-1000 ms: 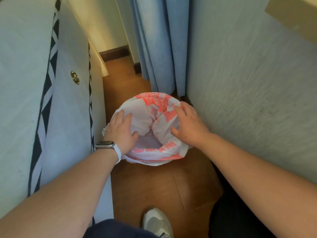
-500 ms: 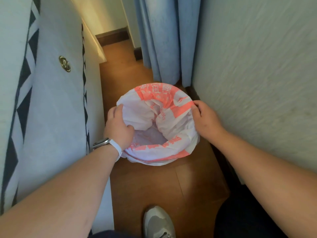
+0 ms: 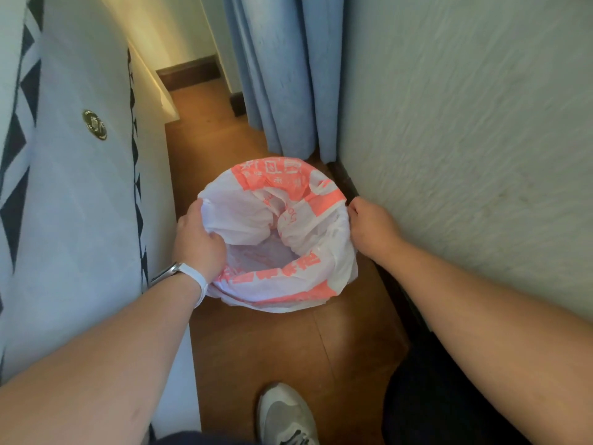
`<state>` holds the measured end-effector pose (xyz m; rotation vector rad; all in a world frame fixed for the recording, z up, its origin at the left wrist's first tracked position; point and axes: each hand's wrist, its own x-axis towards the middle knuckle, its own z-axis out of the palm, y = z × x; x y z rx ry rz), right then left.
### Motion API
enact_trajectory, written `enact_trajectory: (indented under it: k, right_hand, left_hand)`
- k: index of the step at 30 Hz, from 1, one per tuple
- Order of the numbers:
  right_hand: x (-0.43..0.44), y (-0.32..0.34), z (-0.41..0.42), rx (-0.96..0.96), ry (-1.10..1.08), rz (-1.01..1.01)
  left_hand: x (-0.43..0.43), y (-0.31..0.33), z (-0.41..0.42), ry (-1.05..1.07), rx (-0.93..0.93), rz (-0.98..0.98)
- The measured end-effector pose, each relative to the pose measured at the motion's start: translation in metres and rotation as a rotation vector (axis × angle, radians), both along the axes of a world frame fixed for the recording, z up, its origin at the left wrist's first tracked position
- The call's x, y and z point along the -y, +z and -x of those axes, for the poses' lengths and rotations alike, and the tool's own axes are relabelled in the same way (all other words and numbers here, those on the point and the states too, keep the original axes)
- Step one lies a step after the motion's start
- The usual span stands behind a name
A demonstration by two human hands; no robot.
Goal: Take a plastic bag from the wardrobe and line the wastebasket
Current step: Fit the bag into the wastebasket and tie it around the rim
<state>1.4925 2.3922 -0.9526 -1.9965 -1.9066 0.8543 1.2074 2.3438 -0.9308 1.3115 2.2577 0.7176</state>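
Wooden floor (image 3: 272, 348) runs as a narrow strip between a bed (image 3: 80, 203) on the left and a wall (image 3: 465, 139) on the right. A second ago both hands pressed inside the plastic bag (image 3: 276, 239); now they have moved outward. The left hand (image 3: 197, 242) is closed on the left edge, the right hand (image 3: 369, 224) pinches the right edge against the wall side, stretching the mouth round over the wastebasket, itself hidden beneath. Lining looks nearly done. Room is tight sideways; free floor lies toward the curtain (image 3: 285, 75) and near the shoe (image 3: 285, 415).

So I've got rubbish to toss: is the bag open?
Open: the plastic bag mouth gapes wide, folded outward all around.
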Motion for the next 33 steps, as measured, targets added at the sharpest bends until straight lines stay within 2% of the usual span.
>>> enact_trajectory:
  k: [3, 6, 9, 13, 16, 18, 21, 29, 33]
  right_hand:
    - [0.002, -0.004, 0.002, 0.091, 0.076, 0.066]
    - [0.004, -0.003, 0.001, -0.003, 0.038, 0.073]
    - [0.006, 0.005, -0.004, -0.100, -0.048, 0.051]
    - [0.010, 0.024, -0.010, -0.285, -0.108, -0.007]
    - [0.015, 0.031, -0.010, -0.379, -0.005, -0.020]
    - [0.016, 0.028, -0.011, -0.352, 0.089, -0.022]
    - [0.015, 0.019, -0.016, -0.267, 0.187, -0.027]
    - [0.015, 0.020, -0.013, -0.249, 0.286, 0.013]
    - [0.018, 0.022, -0.007, -0.212, 0.334, 0.009]
  left_hand:
    - [0.000, 0.001, -0.001, -0.010, -0.005, 0.008]
    - [0.001, 0.005, -0.002, -0.039, -0.059, 0.038]
    - [-0.001, 0.013, -0.007, -0.113, -0.230, 0.018]
    - [-0.003, 0.036, -0.041, -0.373, -0.375, -0.049]
    - [0.007, 0.052, -0.080, -0.673, -0.371, -0.083]
    - [0.016, 0.053, -0.102, -0.793, -0.329, -0.035]
    - [0.023, 0.043, -0.123, -0.889, -0.420, 0.041]
    - [0.027, 0.032, -0.128, -0.908, -0.574, 0.098]
    - [0.028, 0.042, -0.120, -0.950, -0.736, 0.179]
